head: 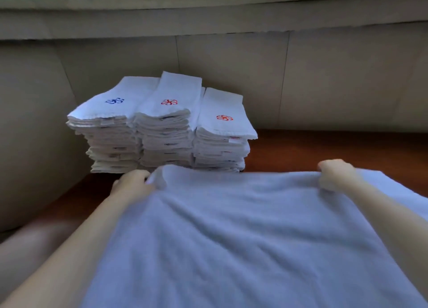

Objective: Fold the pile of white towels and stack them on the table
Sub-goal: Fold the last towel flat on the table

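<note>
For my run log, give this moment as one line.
left hand grips towel far edge | right hand grips same edge | three folded stacks behind

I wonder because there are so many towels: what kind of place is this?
Maybe a hotel or spa linen room, not certain: three stacks of folded towels with stitched logos sit on a wooden table below a window ledge.

Soft, matt terry-cloth towel (243,238) lies over a glossy reddish wood table (335,145).
</note>
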